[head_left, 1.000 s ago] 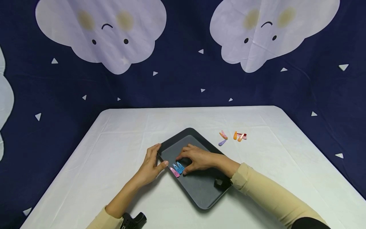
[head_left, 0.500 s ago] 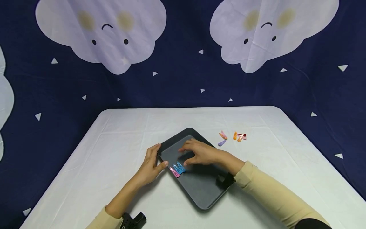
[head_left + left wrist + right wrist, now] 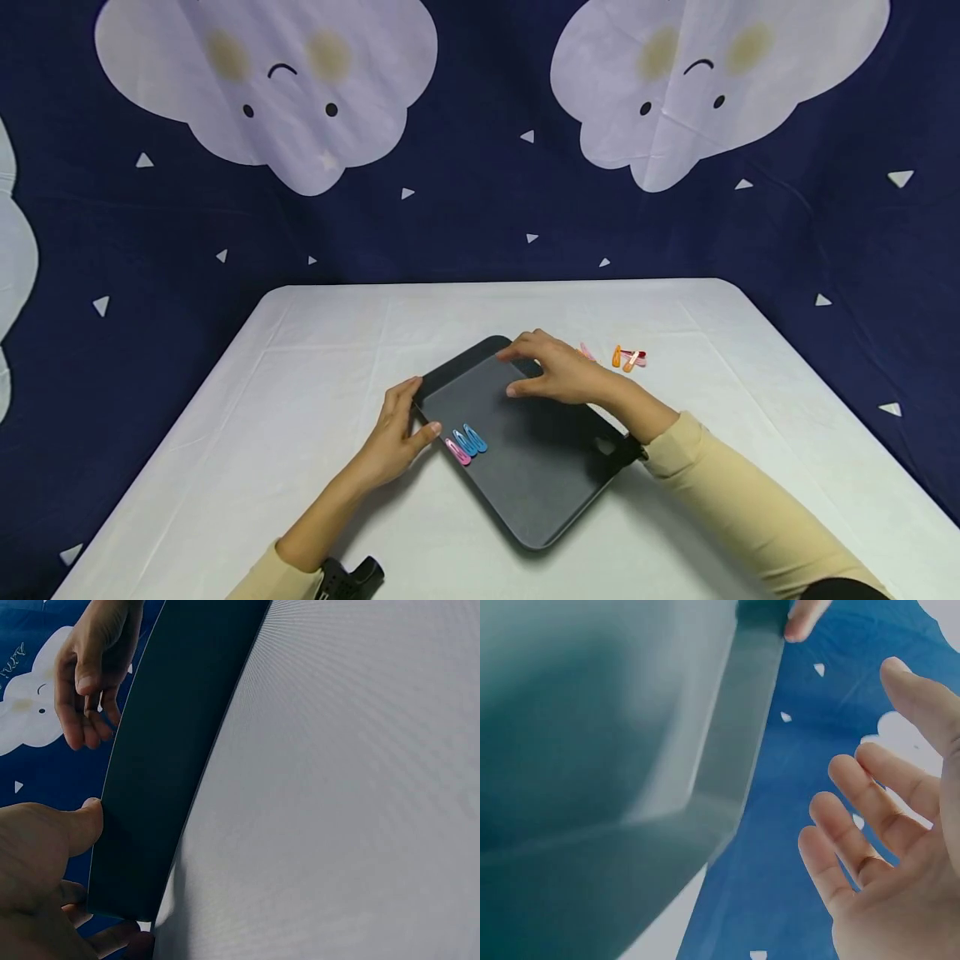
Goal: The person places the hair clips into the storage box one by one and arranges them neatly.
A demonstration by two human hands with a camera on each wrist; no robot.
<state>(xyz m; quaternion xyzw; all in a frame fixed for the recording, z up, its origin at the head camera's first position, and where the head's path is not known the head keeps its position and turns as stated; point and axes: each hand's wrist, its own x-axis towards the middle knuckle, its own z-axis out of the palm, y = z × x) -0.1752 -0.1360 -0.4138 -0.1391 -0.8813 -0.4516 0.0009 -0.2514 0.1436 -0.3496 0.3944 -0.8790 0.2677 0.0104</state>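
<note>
A dark grey rectangular tray [image 3: 525, 508] lies at an angle on the white table. Inside it, along the left edge, a pink snap hair clip [image 3: 457, 452] sits beside two blue hair clips [image 3: 470, 440]. My left hand [image 3: 393, 442] holds the tray's left corner, thumb on the rim; in the left wrist view the fingers of that hand [image 3: 34, 859] reach round the corner. Over the tray's far right side hovers my right hand [image 3: 566, 372], fingers spread and loosely bent. The right wrist view shows nothing in that hand [image 3: 900, 855].
Beyond the tray, on the white table [image 3: 337, 333], lie several more hair clips, among them an orange clip [image 3: 617, 356] and a pink clip [image 3: 587, 351] partly behind the right hand. A dark blue cloth [image 3: 480, 225] with clouds hangs behind.
The right hand has lifted away from the blue clips and moved up and right, toward the loose clips, now covering some of them. The left hand and tray stay put.
</note>
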